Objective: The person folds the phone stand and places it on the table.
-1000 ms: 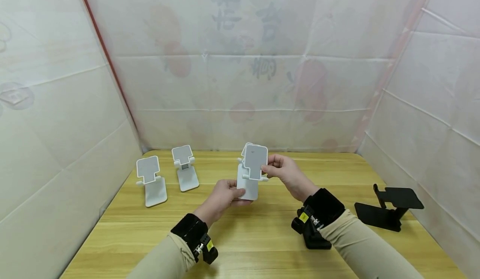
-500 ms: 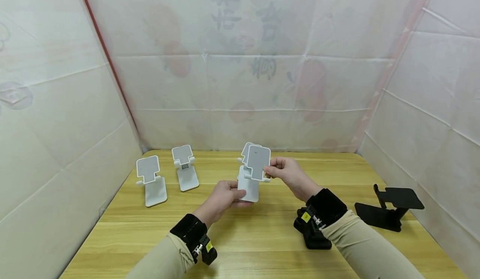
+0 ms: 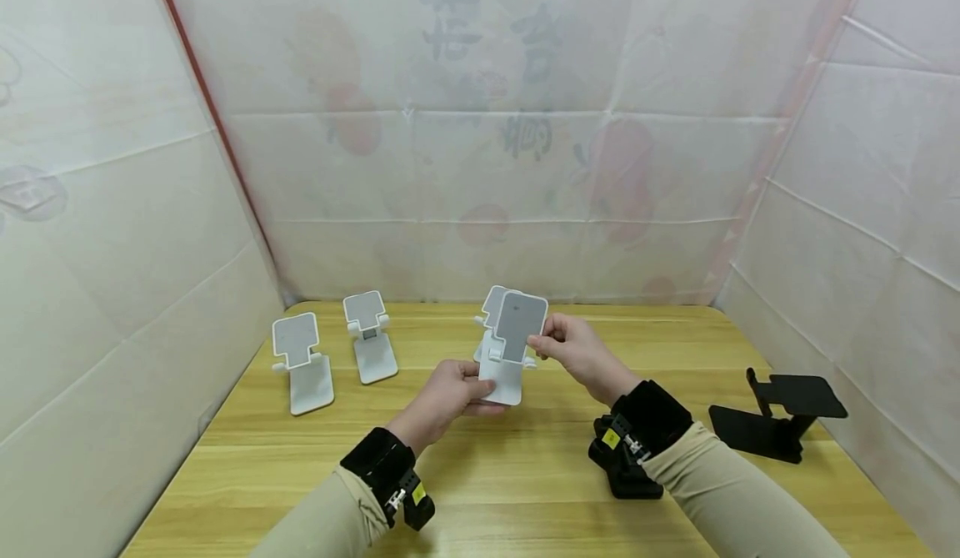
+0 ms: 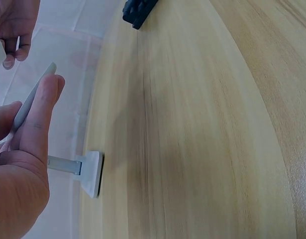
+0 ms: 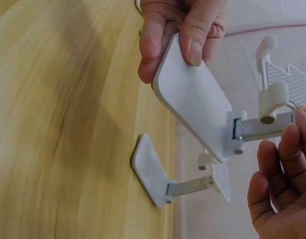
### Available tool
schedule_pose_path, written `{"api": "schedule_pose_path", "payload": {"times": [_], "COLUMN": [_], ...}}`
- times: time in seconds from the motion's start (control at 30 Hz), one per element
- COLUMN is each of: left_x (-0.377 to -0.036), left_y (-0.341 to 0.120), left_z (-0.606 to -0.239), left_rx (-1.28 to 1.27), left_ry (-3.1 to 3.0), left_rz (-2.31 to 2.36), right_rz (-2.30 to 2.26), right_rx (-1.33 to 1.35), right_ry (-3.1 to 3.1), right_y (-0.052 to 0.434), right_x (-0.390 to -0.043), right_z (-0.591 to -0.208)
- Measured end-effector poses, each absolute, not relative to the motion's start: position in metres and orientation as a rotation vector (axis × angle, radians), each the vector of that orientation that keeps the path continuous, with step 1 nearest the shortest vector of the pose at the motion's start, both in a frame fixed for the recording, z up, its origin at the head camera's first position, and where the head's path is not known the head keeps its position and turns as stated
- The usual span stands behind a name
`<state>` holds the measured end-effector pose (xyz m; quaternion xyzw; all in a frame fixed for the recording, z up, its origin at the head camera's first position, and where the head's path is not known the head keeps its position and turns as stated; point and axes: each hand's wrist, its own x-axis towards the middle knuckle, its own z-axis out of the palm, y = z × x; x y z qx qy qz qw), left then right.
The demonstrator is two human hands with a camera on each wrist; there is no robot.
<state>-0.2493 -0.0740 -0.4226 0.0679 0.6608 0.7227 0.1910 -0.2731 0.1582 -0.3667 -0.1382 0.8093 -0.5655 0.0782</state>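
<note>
Presently, at the left of the table [image 3: 480,483], the leftmost white stand [image 3: 300,357] and a second white stand [image 3: 368,316] stand upright, apart from your hands; I see little danger there, unless your left sleeve [image 3: 330,508] swings outward.

Next comes your left hand [image 3: 450,391], which pinches the base [image 3: 502,381] of the held white stand [image 3: 512,351], thumb above and fingers below. You hold this stand in the air, near the middle. Because the pinch is only near one end, a strong twist above could turn the base or make it slip.

Behind it is a rear white stand [image 3: 493,301], mostly covered in the head view. If you push the held one forward, it could catch there and the rear one may fall.

Your right hand [image 3: 581,351] pinches the right edge of the plate [image 3: 522,324]; how firmly, I cannot tell, since the right wrist view cuts off part of this grip. Forcing the plate sideways could strain the lower hinge [image 5: 237,132].

Further right, below your right wrist band [image 3: 651,414], is a black object [image 3: 633,483], partly hidden; lowering this wrist could knock it. The black stand [image 3: 806,395] is at risk only if your right sleeve [image 3: 735,487] sweeps outward.
</note>
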Motion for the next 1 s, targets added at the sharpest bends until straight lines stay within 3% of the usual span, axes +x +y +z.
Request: {"api": "schedule_pose_path", "payload": {"times": [1.0], "left_x": [-0.246], "left_y": [-0.072], "left_z": [-0.421], "left_rx": [0.204], "left_ry": [1.909], "left_rz": [1.959], "right_rz": [-1.467], "right_rx": [-0.524], "right_ry": [2.76], "right_y": [0.157], "right_x": [-0.273], "right_z": [-0.378]}}
